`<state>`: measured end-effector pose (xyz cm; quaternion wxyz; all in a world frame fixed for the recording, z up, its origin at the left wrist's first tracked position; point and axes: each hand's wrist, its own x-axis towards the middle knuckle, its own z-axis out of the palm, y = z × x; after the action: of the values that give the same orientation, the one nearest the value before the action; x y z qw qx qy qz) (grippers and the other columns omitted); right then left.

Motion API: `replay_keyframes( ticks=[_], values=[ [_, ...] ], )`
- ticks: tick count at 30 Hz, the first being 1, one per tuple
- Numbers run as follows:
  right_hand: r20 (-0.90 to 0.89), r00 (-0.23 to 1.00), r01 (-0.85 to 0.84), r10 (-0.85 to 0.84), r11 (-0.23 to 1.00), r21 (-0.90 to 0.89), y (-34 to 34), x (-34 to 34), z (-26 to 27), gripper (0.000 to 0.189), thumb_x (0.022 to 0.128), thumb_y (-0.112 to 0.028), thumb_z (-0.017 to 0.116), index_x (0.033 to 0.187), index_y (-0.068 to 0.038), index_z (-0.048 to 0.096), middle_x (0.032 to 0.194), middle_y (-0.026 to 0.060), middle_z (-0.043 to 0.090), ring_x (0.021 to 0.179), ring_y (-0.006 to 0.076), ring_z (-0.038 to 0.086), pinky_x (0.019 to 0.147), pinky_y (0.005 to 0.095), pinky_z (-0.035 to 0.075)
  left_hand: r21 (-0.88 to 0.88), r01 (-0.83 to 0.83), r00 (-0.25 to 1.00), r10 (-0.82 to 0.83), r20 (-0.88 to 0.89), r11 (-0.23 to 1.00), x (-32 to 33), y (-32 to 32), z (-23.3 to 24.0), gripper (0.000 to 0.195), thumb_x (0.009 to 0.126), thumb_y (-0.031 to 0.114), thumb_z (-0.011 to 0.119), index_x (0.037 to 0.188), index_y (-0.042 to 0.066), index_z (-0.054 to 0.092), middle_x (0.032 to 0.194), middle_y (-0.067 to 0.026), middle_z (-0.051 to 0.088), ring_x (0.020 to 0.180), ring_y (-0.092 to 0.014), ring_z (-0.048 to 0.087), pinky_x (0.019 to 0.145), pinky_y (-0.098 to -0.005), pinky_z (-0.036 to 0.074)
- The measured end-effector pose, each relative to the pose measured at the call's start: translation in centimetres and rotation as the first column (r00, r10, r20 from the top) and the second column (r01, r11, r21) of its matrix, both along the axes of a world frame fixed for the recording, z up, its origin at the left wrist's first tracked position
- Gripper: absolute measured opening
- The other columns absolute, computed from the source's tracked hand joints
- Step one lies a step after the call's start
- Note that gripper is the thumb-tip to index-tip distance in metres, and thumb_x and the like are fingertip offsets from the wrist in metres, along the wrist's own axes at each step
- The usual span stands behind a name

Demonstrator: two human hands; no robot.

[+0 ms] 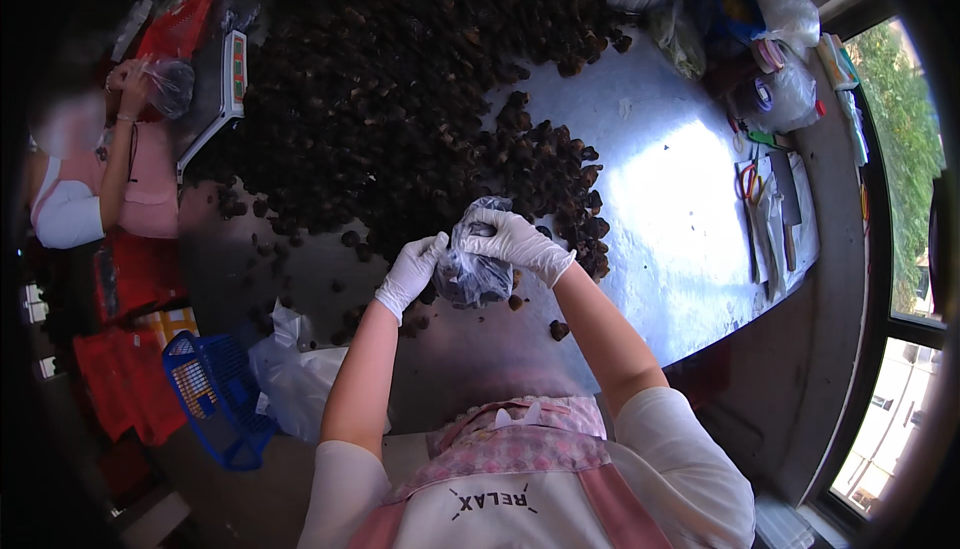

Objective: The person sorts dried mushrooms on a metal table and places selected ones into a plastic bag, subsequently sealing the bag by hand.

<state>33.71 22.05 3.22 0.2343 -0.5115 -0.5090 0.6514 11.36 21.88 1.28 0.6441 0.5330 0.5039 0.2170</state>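
Observation:
A clear plastic bag [474, 279] with dark pieces in it is held over the near edge of a large heap of dark brown, dried-mushroom-like pieces [360, 98] on a metal table [675, 279]. My right hand [506, 240], in a white glove, grips the gathered upper part of the bag between thumb and fingers. At the bag's left side is my left hand [418, 267], gloved too, with thumb and fingers close together at the plastic; whether it pinches the bag I cannot tell. A few loose pieces lie near the bag, one [559, 330] below my right wrist.
At the left a co-worker's hands [131, 83] hold another bag beside a scale [236, 76]. Red-handled scissors [748, 183] and a knife [786, 196] lie at the table's right edge. A blue basket [217, 399] and white plastic bags [292, 376] are at the lower left.

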Motion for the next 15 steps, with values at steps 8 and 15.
replay_keyframes(
  ticks=[8,15],
  values=[
    [0.255,0.967,-0.194,0.019,0.704,0.683,-8.1,1.0,3.3,0.041,0.061,-0.014,0.084,0.098,-0.009,0.066,0.11,0.0111,0.06,0.111,0.0336,0.05,0.103,0.0462,0.036,0.44,0.229,0.922,-0.047,-0.385,0.869,-3.4,-6.7,5.9,0.028,0.076,0.022,0.078,0.069,-0.002,0.066,0.095,-0.0147,0.065,0.09,-0.027,0.061,0.087,-0.0349,0.048],
    [-0.016,0.977,0.202,-0.213,0.891,0.406,-15.5,1.2,-0.9,0.034,0.07,-0.016,0.084,0.094,-0.003,0.064,0.129,0.018,0.046,0.12,0.0275,0.046,0.096,0.0359,0.045,0.605,-0.041,0.854,0.342,-0.391,0.795,-4.5,-11.7,4.7,0.017,0.076,0.014,0.076,0.079,-0.001,0.068,0.096,-0.0125,0.07,0.089,-0.025,0.067,0.081,-0.0317,0.052]
  ],
)
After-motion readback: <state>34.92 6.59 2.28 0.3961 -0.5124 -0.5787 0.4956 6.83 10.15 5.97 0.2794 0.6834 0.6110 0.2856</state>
